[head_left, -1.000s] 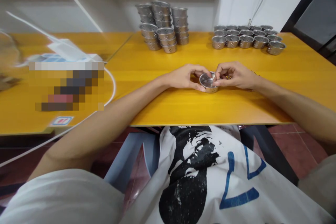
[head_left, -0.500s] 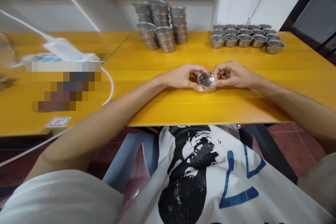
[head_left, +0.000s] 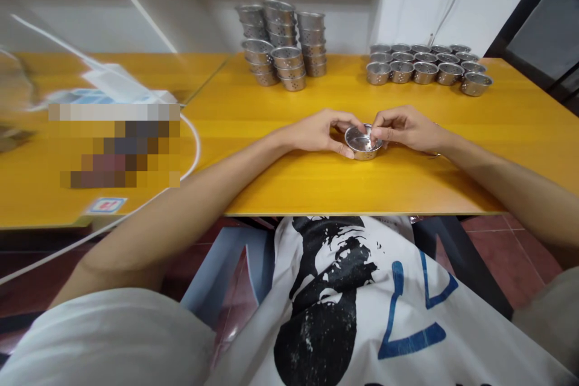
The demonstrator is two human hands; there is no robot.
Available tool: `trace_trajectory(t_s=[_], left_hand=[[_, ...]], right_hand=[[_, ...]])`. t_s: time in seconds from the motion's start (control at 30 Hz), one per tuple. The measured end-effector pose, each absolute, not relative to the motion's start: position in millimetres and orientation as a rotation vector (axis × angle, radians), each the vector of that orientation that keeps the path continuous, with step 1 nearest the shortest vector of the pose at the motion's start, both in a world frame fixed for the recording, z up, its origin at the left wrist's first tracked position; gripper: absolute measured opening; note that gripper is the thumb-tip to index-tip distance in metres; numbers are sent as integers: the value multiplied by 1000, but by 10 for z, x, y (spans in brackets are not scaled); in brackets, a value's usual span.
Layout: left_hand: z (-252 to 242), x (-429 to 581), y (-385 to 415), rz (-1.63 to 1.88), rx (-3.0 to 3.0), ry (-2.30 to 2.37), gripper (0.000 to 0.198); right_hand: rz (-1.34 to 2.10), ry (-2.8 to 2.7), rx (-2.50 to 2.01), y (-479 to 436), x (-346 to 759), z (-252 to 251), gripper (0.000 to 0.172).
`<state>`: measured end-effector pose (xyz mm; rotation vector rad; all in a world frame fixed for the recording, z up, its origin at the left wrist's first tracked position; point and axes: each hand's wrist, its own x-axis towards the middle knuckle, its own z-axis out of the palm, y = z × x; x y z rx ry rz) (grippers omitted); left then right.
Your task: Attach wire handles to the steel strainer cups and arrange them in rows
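A small round metal cup [head_left: 362,143] rests on the yellow table [head_left: 316,181] in front of me. My left hand [head_left: 319,131] curls around its left side, thumb and fingers closed on the rim. My right hand [head_left: 404,128] is pinched at the cup's right rim, fingertips reaching into it; whether they hold a small piece I cannot make out.
Stacks of perforated metal cups [head_left: 280,42] stand at the back centre. Rows of single metal cups [head_left: 427,66] sit at the back right. A white box and a white cable [head_left: 192,139] lie on the left table. The table's front edge is close to my body.
Both hands stay on the cup. My right fingertips have shifted slightly down into the cup's right rim.
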<state>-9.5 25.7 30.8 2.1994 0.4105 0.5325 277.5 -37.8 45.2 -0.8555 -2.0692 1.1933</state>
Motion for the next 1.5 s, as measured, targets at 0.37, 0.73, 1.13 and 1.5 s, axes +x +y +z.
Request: trace_trajectory(t_s=[0.37, 0.73, 1.13, 1.5], left_hand=[[335, -51, 209, 787, 2280, 437, 63], [209, -12, 233, 903, 2354, 396, 91], [283, -26, 134, 856, 2399, 495, 91], [280, 31, 34, 979, 2523, 473, 81]], right_hand=[[1166, -1772, -1120, -324, 2768, 387, 51], [1116, -1797, -1175, -307, 2739, 328, 39], [874, -2005, -1135, -359, 2763, 375, 36], [278, -2231, -1153, -524, 2670, 516, 40]])
